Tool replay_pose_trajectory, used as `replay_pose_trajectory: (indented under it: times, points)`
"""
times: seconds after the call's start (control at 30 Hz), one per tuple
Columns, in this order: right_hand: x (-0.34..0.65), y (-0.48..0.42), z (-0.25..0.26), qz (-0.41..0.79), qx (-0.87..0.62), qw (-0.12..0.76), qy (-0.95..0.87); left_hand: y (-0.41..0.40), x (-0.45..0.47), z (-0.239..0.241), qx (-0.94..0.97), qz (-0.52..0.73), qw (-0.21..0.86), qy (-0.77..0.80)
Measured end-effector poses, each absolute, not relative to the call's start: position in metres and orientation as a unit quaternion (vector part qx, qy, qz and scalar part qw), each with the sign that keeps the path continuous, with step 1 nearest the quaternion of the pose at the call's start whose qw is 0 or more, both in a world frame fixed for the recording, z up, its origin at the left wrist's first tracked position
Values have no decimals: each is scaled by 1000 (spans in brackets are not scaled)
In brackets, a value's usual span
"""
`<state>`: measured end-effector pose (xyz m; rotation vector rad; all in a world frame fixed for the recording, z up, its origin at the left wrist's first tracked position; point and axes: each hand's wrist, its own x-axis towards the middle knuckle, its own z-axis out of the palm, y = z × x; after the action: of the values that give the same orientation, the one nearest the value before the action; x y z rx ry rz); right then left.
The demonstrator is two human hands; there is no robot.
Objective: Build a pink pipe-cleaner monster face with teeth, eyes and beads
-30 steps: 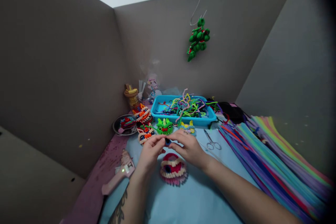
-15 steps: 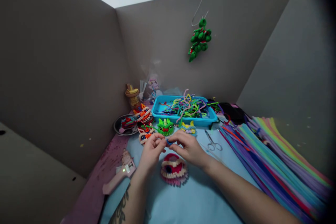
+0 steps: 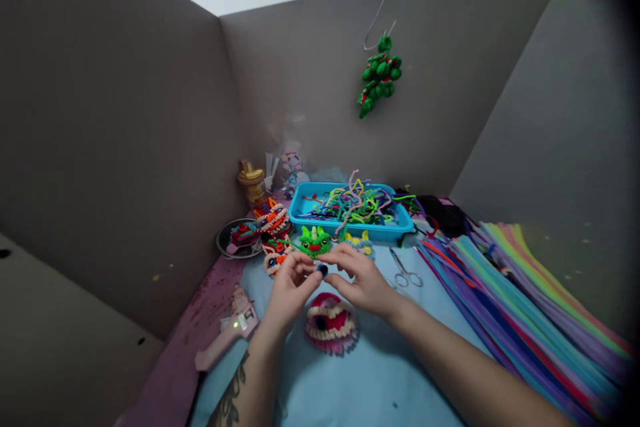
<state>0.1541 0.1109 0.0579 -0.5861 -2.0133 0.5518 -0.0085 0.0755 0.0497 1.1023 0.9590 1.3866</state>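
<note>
My left hand (image 3: 289, 290) and my right hand (image 3: 361, 280) meet above the light blue mat (image 3: 370, 373), fingertips pinched together on a small dark blue round piece (image 3: 323, 271). Just below them lies a pink and cream pipe-cleaner monster mouth (image 3: 331, 324) with a dark eye. Beyond my fingers sits a green fuzzy monster figure (image 3: 315, 241).
A blue tray (image 3: 350, 210) of loose pipe cleaners stands at the back, small scissors (image 3: 406, 268) to its right, and a wide fan of coloured pipe cleaners (image 3: 520, 300) on the right. A pink glue gun (image 3: 227, 337) lies left, near a metal bowl (image 3: 239, 239). Grey cardboard walls enclose the desk.
The fingertips have shifted slightly around the blue piece, which now shows more clearly between them. Both hands stay over the pink mouth.
</note>
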Motion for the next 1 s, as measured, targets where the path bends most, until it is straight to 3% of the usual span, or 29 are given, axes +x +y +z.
replay_pose_trajectory:
  times: [0.43, 0.67, 0.8, 1.0]
  points:
    - [148, 108, 49, 188, -264, 521, -790, 78, -5, 48, 441, 605, 489, 448]
    - [148, 111, 57, 278, -322, 473, -772, 73, -4, 58, 503, 598, 402, 478]
    - [147, 116, 59, 364, -353, 429, -747, 73, -4, 57, 497, 575, 437, 481]
    - [148, 119, 54, 454, -361, 453, -677, 75, -5, 54, 494, 542, 456, 504]
